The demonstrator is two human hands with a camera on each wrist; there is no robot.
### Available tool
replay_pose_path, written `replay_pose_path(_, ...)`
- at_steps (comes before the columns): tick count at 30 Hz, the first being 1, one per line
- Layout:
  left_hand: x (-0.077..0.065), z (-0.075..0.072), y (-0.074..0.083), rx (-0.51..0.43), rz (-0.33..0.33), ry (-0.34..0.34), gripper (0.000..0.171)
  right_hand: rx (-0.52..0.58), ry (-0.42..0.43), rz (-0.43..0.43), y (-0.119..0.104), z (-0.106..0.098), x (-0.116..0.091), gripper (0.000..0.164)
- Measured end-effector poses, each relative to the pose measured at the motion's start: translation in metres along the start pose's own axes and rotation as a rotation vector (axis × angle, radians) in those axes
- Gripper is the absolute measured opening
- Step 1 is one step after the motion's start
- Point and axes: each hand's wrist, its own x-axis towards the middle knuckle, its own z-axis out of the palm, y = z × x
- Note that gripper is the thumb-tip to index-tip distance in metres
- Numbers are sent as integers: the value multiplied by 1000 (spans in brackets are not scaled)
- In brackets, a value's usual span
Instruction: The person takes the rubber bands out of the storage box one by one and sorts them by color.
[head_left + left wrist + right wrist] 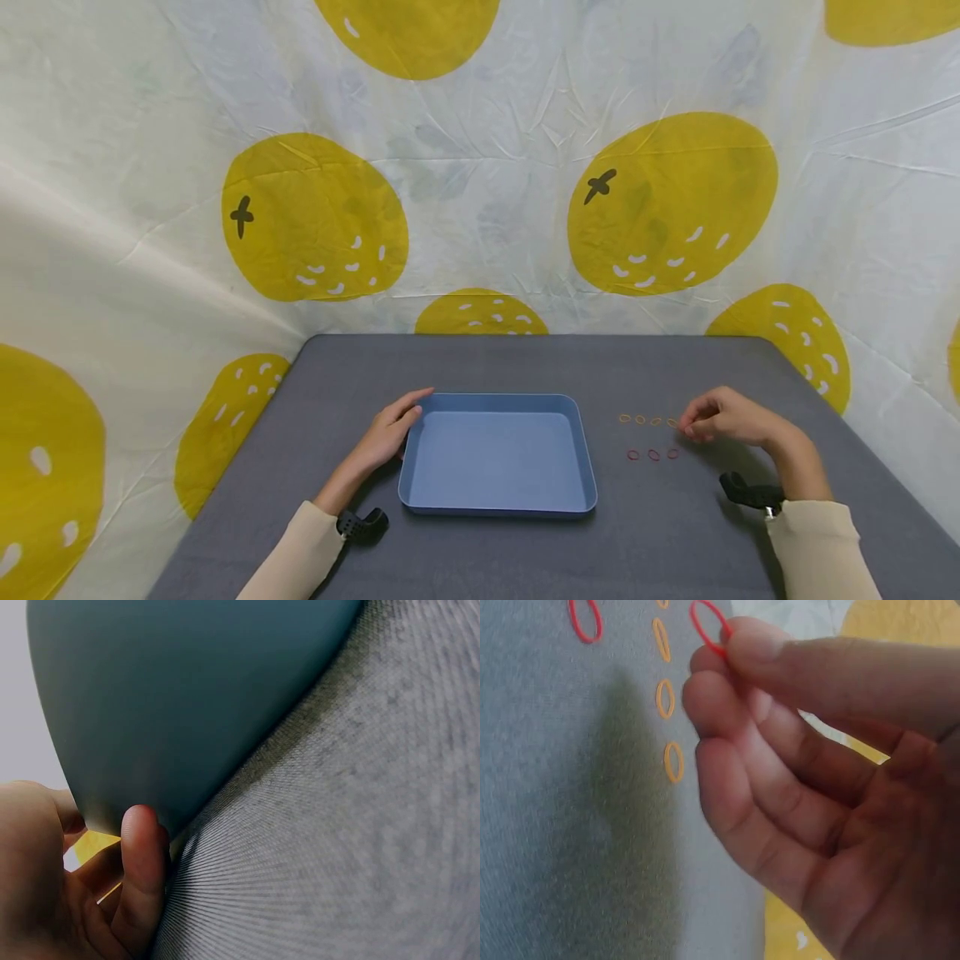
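Note:
My left hand [388, 433] grips the left side of a shallow blue tray [498, 510], close to its far corner. In the left wrist view, one fingertip [141, 832] presses the outer wall of the tray [172, 705] while the thumb side hooks over the rim. Right of the tray, my right hand [723, 417] pinches a small red rubber band [707, 628] between thumb and fingertips, above the grey table. Below it lies a row of several orange rubber bands [665, 699]. Nearer me lies a row of three red rubber bands [653, 455].
The grey tabletop [480, 554] carries the tray at its middle and the bands to the right. A white cloth [487, 200] printed with yellow fruit hangs behind and beside the table. A black band [363, 527] is worn on each wrist.

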Motion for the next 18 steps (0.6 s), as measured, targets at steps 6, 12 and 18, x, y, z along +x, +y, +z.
replay_pose_path(6,0,0,0,7,-1,0,43,-28,-21,72,6,1,-5,9)
replay_pose_path(12,-1,0,1,14,-7,2,43,-53,-45,148,10,1,-7,10)
replay_pose_path(18,0,0,1,18,-11,4,43,-42,-73,171,12,2,-7,10)
